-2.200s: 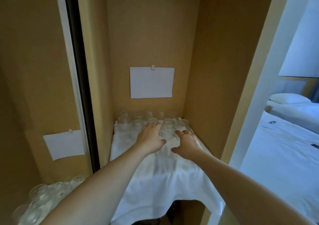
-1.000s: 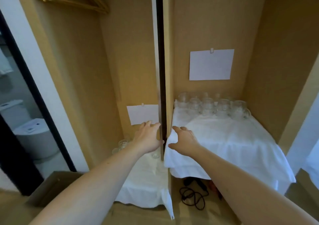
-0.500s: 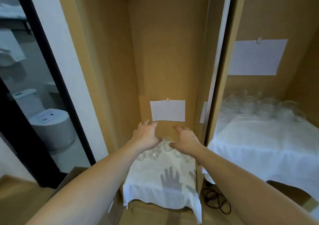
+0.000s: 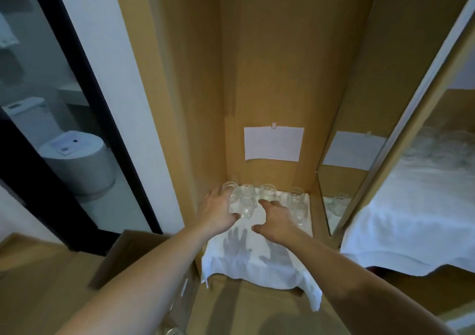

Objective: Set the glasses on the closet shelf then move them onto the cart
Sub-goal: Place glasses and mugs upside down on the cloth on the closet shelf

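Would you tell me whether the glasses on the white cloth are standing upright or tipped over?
Upright: the glasses show round rims facing up on the white cloth.

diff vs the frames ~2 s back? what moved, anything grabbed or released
View swung left, from the right compartment to the left one. Both hands came off the right shelf's glasses and reached the glasses at the back of the left white cloth. Left hand is now against the leftmost glasses; right hand hovers just short of the row; a firm grip is not visible. Unchanged: both arms extended, paper sheet on the back wall.
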{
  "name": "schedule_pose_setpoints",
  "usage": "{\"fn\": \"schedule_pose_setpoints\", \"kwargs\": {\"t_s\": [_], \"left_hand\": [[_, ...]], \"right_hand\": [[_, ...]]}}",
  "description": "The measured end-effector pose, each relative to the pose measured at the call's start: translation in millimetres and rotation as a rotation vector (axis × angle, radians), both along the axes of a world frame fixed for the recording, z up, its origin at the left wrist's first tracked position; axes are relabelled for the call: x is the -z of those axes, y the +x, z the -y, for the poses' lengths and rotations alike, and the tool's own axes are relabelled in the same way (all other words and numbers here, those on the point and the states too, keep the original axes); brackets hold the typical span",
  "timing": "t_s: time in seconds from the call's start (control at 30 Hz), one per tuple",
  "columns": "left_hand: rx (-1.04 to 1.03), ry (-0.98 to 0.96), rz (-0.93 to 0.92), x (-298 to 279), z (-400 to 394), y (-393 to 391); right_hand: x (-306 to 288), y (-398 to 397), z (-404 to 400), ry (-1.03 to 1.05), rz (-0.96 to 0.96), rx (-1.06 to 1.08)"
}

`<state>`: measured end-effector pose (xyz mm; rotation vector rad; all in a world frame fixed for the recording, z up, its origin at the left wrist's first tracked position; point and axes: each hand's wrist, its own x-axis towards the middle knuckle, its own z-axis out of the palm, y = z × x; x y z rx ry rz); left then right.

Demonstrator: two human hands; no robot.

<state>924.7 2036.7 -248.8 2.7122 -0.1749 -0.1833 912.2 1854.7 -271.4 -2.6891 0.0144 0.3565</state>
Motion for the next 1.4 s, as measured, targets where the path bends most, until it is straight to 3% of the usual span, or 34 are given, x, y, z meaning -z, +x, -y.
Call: {"fn": "schedule_pose_setpoints", "kwargs": {"t_s": [0.23, 0.47, 0.67, 1.07, 1.4], "left_hand": [[-0.126, -0.143, -0.022, 50.7, -25.8, 35.8], [-0.157, -0.1, -0.107, 94.7, -22.9, 104.6], [-0.215, -0.114, -0.225, 146.4, -0.3, 171.6], [-0.445, -0.12, -0.28, 244.3, 14.4, 254.1], [-0.761, -0.28, -0.451, 336.3, 16.7, 284.1]], "right_hand": [[41.6, 52.9, -20.5, -0.015, -0.095, -0.065], [83.8, 128.8, -16.9, -0.006, -0.175, -0.105], [133.1, 197.2, 6.6, 0.047, -0.25, -0.028], [251.8, 276.3, 18.2, 0.14, -0.486, 0.093], [336.7, 315.1, 11.5, 0.297, -0.355, 0.338]]}}
